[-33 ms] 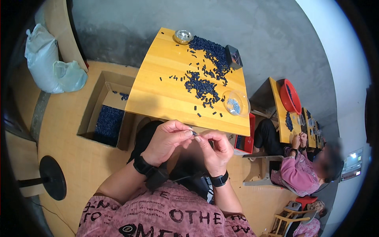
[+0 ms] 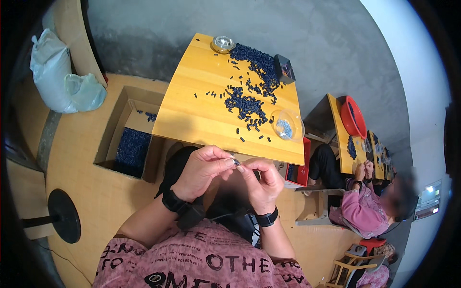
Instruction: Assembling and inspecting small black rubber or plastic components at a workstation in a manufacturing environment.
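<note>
A: L hand & R hand, what've they got?
B: Both pinching 1 small dk piece btwn thumb & fingertips, just off the table's near edge.
A: On the wooden table?
B: Loose pile of dk blue cylinders nearest, bigger heap behind; clear bowl w/ pale blue bits just R of the pile.
A: Floor?
B: Open cardboard box, L of table, dk blue pcs inside.

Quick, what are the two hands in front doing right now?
Left hand: closed, pinching a small dark piece.
Right hand: closed, fingertips at the same piece.
</note>
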Tool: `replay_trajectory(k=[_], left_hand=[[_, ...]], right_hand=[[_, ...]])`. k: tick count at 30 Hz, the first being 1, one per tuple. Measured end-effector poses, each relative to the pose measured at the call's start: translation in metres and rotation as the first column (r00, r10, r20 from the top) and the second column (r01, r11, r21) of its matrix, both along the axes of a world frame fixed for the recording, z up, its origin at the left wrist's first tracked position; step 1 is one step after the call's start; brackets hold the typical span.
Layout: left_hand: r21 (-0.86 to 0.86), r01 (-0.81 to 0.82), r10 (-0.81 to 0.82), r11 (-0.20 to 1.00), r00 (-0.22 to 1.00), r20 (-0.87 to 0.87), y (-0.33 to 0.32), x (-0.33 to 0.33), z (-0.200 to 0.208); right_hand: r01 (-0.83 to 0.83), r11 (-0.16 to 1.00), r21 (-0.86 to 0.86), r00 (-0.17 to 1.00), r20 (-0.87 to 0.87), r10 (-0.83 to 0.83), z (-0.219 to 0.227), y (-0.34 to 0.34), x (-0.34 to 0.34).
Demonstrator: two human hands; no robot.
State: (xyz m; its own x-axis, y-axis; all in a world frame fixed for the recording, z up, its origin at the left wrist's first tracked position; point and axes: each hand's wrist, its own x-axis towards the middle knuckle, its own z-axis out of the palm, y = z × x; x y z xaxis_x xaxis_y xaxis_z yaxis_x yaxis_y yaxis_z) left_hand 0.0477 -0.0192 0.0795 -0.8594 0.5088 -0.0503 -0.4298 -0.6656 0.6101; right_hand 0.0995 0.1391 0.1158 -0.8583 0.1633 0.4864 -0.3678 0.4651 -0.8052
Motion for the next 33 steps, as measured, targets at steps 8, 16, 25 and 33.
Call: replay_trajectory(k=[8,16,25,33], left_hand=[[-0.202,-0.044,0.02,0.978,0.993,-0.117,-0.006,-0.001,0.006],[-0.28,-0.043,-0.005,0.959,0.986,-0.167,-0.009,-0.005,0.003],[-0.141,0.048,-0.05,0.989,0.999,-0.01,-0.009,-0.005,-0.007],[-0.114,0.063,-0.064,0.991,0.998,-0.003,-0.008,-0.005,-0.012]], right_hand=[[-0.041,0.94,0.338,0.975,-0.193,0.112,0.011,0.0,-0.007],[-0.079,0.878,0.471,0.963,-0.19,0.189,0.012,0.0,-0.009],[-0.092,0.996,-0.016,0.99,0.102,0.093,-0.007,0.004,-0.01],[-0.23,0.961,-0.155,0.934,0.243,0.263,-0.008,0.015,-0.008]])
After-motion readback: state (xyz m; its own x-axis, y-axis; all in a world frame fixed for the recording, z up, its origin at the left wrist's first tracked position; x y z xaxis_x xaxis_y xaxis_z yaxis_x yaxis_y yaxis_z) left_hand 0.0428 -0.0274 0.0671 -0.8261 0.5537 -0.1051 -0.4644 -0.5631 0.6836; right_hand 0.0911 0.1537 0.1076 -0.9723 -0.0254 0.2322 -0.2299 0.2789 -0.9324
